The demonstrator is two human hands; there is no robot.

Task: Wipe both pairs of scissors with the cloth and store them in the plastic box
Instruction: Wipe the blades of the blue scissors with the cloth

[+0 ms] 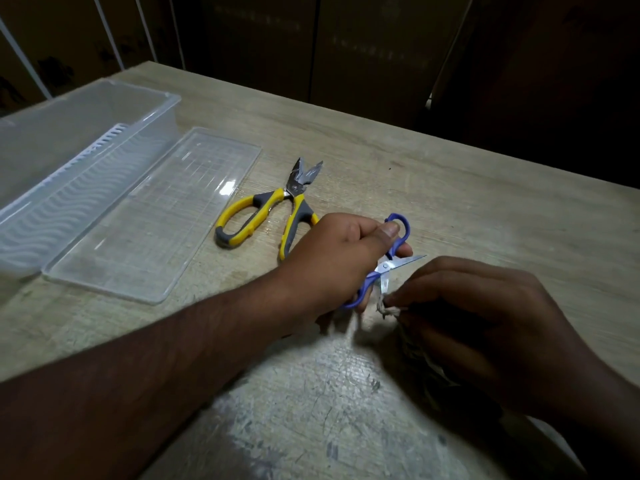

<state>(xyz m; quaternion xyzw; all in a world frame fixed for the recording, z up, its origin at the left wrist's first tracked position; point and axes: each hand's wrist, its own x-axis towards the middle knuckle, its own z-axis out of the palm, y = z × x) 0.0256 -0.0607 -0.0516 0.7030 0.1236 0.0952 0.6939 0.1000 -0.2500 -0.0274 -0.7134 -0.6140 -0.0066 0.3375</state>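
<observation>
My left hand (337,258) grips the blue-handled scissors (388,263) by their handles, blades spread apart and pointing right and down. My right hand (485,323) pinches a pale cloth (388,309) against the lower blade; most of the cloth is hidden under that hand. The yellow-and-grey scissors (266,213) lie on the table beyond my left hand, blades slightly apart and pointing away. The clear plastic box (69,161) stands uncovered at the far left, with a white ribbed insert inside.
The box's clear lid (162,220) lies flat on the wooden table (450,188) between the box and the yellow scissors. The table's far edge runs diagonally at the back, with dark cabinets beyond it. A scuffed, shiny patch of tabletop lies near me.
</observation>
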